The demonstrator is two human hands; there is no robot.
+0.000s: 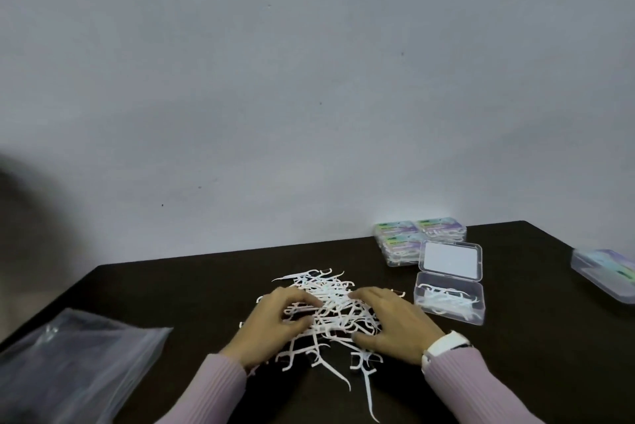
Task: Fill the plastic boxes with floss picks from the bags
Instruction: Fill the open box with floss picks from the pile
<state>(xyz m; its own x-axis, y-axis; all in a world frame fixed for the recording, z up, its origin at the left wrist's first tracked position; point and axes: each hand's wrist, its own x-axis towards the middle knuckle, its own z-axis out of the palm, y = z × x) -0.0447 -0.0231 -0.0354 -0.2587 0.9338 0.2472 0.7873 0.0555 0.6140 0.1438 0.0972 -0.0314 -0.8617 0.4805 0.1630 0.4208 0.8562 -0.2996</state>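
Observation:
A loose pile of white floss picks (pixel 330 303) lies on the dark table (pixel 192 289). My left hand (pixel 275 324) sits on the pile's left side, its fingers and thumb curled round some picks. On the pile's right side my right hand (pixel 395 320) rests with the fingers stretched over the picks and the thumb out below. An open clear plastic box (pixel 450 312) stands just right of the pile with a few picks inside and its lid (pixel 450 259) folded back.
Three closed, filled boxes (pixel 421 238) are grouped at the back by the wall. Another closed box (pixel 604 274) lies at the far right edge. Clear plastic bags (pixel 72 365) are stacked at the front left. The grey wall rises right behind the table.

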